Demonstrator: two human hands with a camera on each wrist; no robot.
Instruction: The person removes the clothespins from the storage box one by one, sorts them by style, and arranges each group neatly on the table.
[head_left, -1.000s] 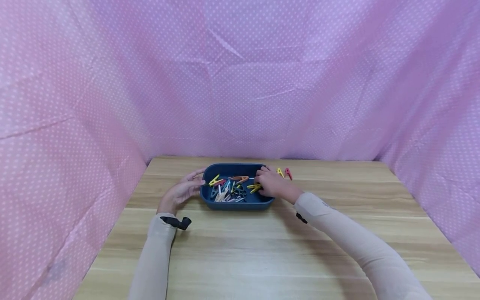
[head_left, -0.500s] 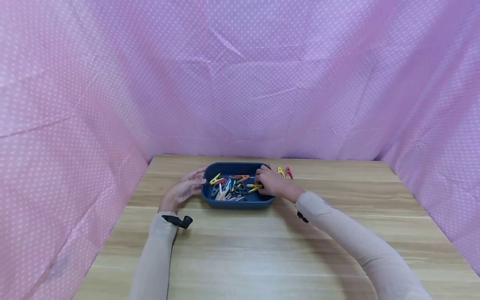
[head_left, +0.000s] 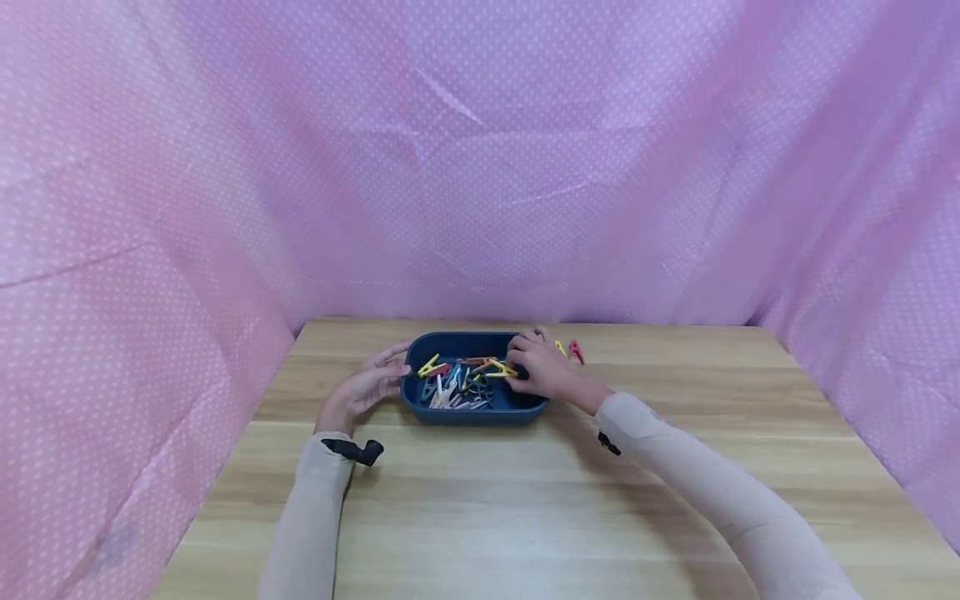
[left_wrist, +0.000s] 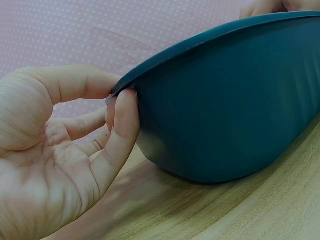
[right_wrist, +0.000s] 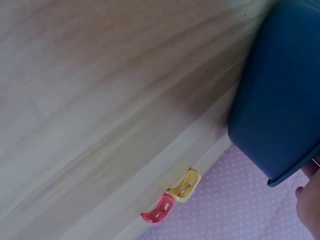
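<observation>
A dark blue plastic bin (head_left: 480, 417) stands on the table in the head view, with several clothespins (head_left: 450, 390) of mixed colours heaped in its left and middle parts. At its left end my left hand (head_left: 362, 392) holds the rim. In the left wrist view that hand's thumb meets the lip and its fingers (left_wrist: 126, 112) bend against the outer wall. My right hand (head_left: 546, 368) reaches over the bin's right end, its fingers curled and pinching a yellow clothespin (head_left: 498, 368) that points left. Its fingertips are partly hidden in the head view.
On the table just beyond the right hand lie a red clothespin (head_left: 576, 351) and a yellow clothespin (right_wrist: 186, 185), side by side near the back edge. A pink dotted curtain (head_left: 480, 208) hangs behind and beside the wooden table (head_left: 480, 508).
The yellow clothespin at my right fingertips has shifted slightly left and up, and the right hand's fingers have drawn up a little. The left hand stays on the bin.
</observation>
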